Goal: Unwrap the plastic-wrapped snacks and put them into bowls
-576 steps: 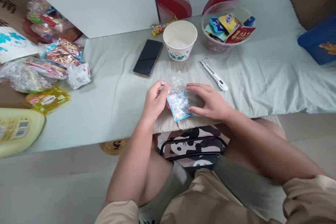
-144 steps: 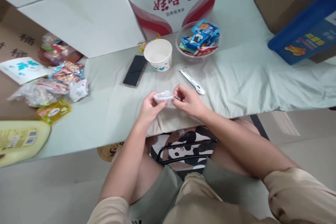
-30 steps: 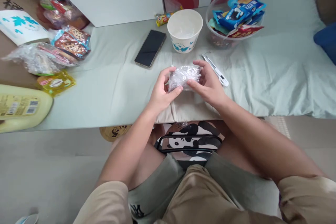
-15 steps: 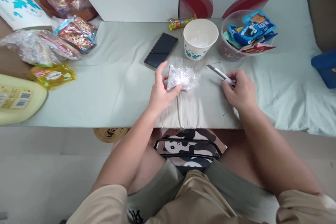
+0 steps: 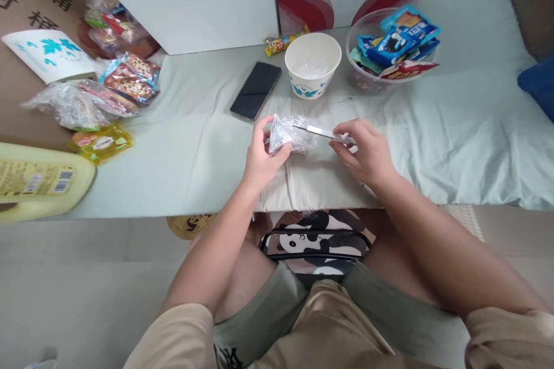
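My left hand (image 5: pixel 266 155) grips the left end of a small bundle in clear plastic wrap (image 5: pixel 288 134), thumb on the near side and fingers on the far side. What lies inside the wrap I cannot make out. In my right hand (image 5: pixel 367 150) is a white utility knife (image 5: pixel 325 132), held between thumb and fingers with its blade pointing left. The blade tip is over the wrapped bundle; whether it touches the plastic I cannot tell. Just beyond the bundle stand a paper cup (image 5: pixel 312 72) with clear plastic in it and a black phone (image 5: pixel 256 90) lying flat.
A clear tub (image 5: pixel 367 83) of snack packets stands behind my right hand. White and red boxes (image 5: pixel 346 6) line the back. Packaged snacks (image 5: pixel 130 78), a tipped paper cup (image 5: pixel 49 57) and a pale yellow jug (image 5: pixel 43 179) are at left. The table's front edge is near my forearms.
My right hand has brought the knife leftward, from beside the bundle to over it. My left hand keeps its hold on the bundle. The head view has shifted a little.
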